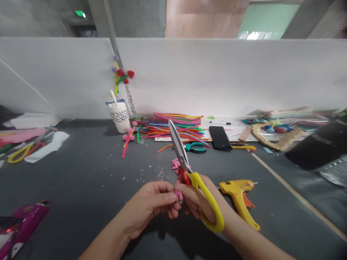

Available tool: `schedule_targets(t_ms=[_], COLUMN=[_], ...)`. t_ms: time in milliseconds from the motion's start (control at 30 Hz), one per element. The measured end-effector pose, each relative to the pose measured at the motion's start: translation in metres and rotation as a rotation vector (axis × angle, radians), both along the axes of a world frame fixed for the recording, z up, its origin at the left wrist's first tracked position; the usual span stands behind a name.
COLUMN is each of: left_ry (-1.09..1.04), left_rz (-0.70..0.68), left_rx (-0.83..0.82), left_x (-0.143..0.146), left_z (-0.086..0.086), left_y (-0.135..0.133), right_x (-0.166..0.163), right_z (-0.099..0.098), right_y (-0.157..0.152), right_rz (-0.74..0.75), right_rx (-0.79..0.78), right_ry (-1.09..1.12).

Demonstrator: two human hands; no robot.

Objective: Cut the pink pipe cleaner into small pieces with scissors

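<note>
Yellow-handled scissors are hooked in my right hand, their blades pointing up and away from me and nearly closed. A small pink piece sits between both hands; my left hand pinches it with thumb and fingertips, and my right fingertips meet it from the other side. Its exact shape is partly hidden by the fingers. Just beyond the hands, more pink pieces lie on the dark table, with tiny pink scraps scattered to their left.
Colourful pipe cleaners are piled at the back, near teal pliers and a black phone. A yellow glue gun lies right of my hands. A white cup stands back left; a magenta device is front left.
</note>
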State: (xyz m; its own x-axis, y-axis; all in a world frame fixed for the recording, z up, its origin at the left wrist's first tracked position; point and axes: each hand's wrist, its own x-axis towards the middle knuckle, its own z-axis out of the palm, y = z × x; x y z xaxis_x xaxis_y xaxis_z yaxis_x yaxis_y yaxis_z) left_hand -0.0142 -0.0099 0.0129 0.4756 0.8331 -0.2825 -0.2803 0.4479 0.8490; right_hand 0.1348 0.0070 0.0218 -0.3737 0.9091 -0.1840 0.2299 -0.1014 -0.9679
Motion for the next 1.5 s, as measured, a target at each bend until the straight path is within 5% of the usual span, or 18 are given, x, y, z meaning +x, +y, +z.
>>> schedule_targets(t_ms=[200, 433, 767, 1000, 1500], left_ry=[0.224, 0.311, 0.141, 0.087, 0.065], left_rz=[0.175, 0.188, 0.653, 0.718, 0.719], left_rx=[0.133, 0.146, 0.218, 0.239, 0.252], left_x=[0.003, 0.002, -0.025, -0.027, -0.026], left_z=[0.002, 0.002, 0.006, 0.007, 0.009], left_y=[0.002, 0.002, 0.014, 0.014, 0.012], right_x=[-0.001, 0.001, 0.005, 0.004, 0.003], right_z=[-0.002, -0.005, -0.017, -0.022, -0.03], right_y=[-0.002, -0.003, -0.002, 0.0, -0.003], right_rz=[-0.066, -0.011, 0.097, 0.09, 0.092], right_rx=[0.025, 0.151, 0.481, 0.752, 0.903], right_ry=[-0.034, -0.086, -0.622, -0.959, -0.971])
